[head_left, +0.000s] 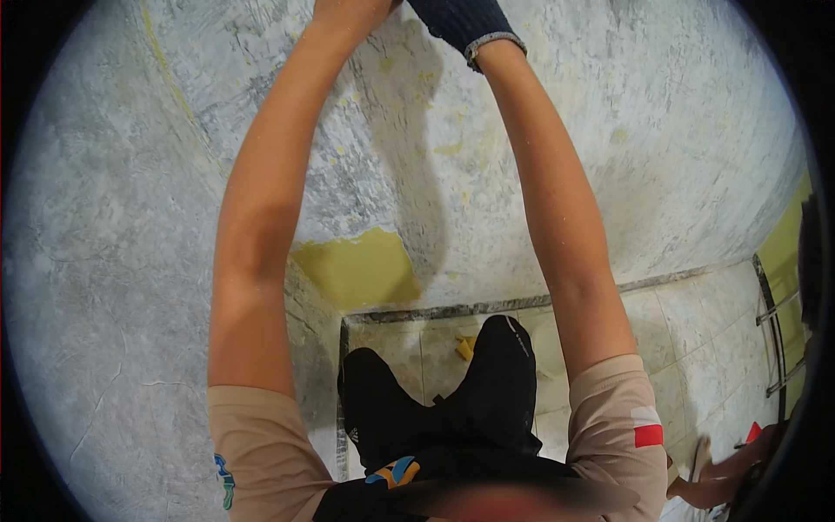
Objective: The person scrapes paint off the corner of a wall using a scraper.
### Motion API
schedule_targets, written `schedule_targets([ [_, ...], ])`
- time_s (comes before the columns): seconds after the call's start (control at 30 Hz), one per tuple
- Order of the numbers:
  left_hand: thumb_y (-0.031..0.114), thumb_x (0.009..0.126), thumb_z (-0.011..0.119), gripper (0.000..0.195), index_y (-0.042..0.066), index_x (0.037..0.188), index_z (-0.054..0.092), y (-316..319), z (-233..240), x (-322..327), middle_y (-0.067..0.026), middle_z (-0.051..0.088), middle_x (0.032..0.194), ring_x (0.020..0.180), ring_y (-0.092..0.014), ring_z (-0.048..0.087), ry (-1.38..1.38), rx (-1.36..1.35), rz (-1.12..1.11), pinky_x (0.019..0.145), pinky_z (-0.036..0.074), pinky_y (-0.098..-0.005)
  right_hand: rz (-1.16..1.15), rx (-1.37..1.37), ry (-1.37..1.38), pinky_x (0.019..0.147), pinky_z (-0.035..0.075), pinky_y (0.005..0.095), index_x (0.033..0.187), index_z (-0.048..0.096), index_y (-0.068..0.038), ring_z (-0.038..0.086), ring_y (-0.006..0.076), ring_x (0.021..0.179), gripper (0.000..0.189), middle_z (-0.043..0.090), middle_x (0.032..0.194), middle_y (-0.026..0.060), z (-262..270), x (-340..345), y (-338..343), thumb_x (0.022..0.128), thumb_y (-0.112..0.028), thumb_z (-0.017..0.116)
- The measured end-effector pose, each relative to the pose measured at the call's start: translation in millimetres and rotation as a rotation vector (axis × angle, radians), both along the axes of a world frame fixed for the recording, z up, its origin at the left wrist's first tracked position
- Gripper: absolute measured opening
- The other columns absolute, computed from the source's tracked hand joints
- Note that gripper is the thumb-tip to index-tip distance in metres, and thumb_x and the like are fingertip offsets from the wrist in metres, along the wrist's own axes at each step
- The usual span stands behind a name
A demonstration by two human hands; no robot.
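Observation:
My left hand (355,14), bare, reaches up to the top edge of the view, where its fingers are cut off. Beside it is my right hand (460,25) in a dark blue knitted glove with a grey cuff. Its fingers also lie beyond the frame, so whatever either hand holds is hidden. Both arms stretch out before a wall (483,176) with a rough, scraped, grey-white surface and small yellow-green flecks. Low in the corner, a patch of yellow-green paint (359,271) remains on the wall. A shadow falls down the wall between my arms.
A second grey wall (117,274) with fine cracks stands at my left. Dusty floor tiles (659,346) meet a dark baseboard (483,305). A yellow object (465,348) lies by my knee. Another person's legs (724,473) and metal bars (779,310) appear at right.

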State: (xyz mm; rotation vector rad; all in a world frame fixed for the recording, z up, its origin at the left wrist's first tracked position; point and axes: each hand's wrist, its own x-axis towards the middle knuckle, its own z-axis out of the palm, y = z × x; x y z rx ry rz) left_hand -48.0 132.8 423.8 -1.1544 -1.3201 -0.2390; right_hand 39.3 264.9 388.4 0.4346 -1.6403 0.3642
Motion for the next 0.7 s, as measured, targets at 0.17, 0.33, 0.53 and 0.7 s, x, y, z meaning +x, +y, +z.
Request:
schedule_targets([
  [0.17, -0.004, 0.080, 0.069, 0.058, 0.007, 0.136, 0.064, -5.8, -93.0, 44.6, -0.0171, 0.065, 0.141, 0.120, -0.035, 0.068, -0.445, -0.176, 0.265, 0.097, 0.059, -0.0436, -0.112, -0.028, -0.315, 0.084, 0.056, 0.0471, 0.123, 0.073, -0.009, 0.071, 0.0434, 0.097, 0.042, 0.074, 0.107, 0.0228, -87.0, 41.4, 2.0, 0.101, -0.041, 0.057],
  [0.33, -0.006, 0.082, 0.067, 0.060, 0.002, 0.141, 0.062, -12.3, -215.4, 22.2, -0.0210, 0.061, 0.146, 0.135, -0.032, 0.060, -0.259, 0.056, 0.003, 0.104, 0.056, -0.0422, 0.005, -0.266, -0.446, 0.085, 0.058, 0.0419, 0.141, 0.065, -0.012, 0.073, 0.0415, 0.100, 0.043, 0.073, 0.107, 0.0260, -188.0, 44.8, -27.2, 0.099, -0.020, 0.068],
  [0.53, -0.011, 0.079, 0.067, 0.069, 0.003, 0.146, 0.058, -18.7, -206.9, 31.9, -0.0214, 0.060, 0.146, 0.134, -0.035, 0.060, -0.347, 0.113, -0.044, 0.107, 0.053, -0.0423, 0.036, -0.221, -0.450, 0.079, 0.058, 0.0431, 0.144, 0.063, -0.013, 0.073, 0.0423, 0.090, 0.046, 0.073, 0.100, 0.0261, -170.1, 45.8, -31.3, 0.098, -0.019, 0.068],
  [0.7, -0.012, 0.080, 0.065, 0.068, 0.003, 0.146, 0.059, -9.1, -221.9, 33.2, -0.0215, 0.060, 0.146, 0.135, -0.035, 0.059, -0.372, 0.155, -0.026, 0.107, 0.053, -0.0424, 0.006, -0.133, -0.419, 0.077, 0.057, 0.0439, 0.143, 0.064, -0.014, 0.073, 0.0418, 0.087, 0.045, 0.073, 0.098, 0.0250, -186.1, 37.4, -12.7, 0.099, -0.022, 0.068],
])
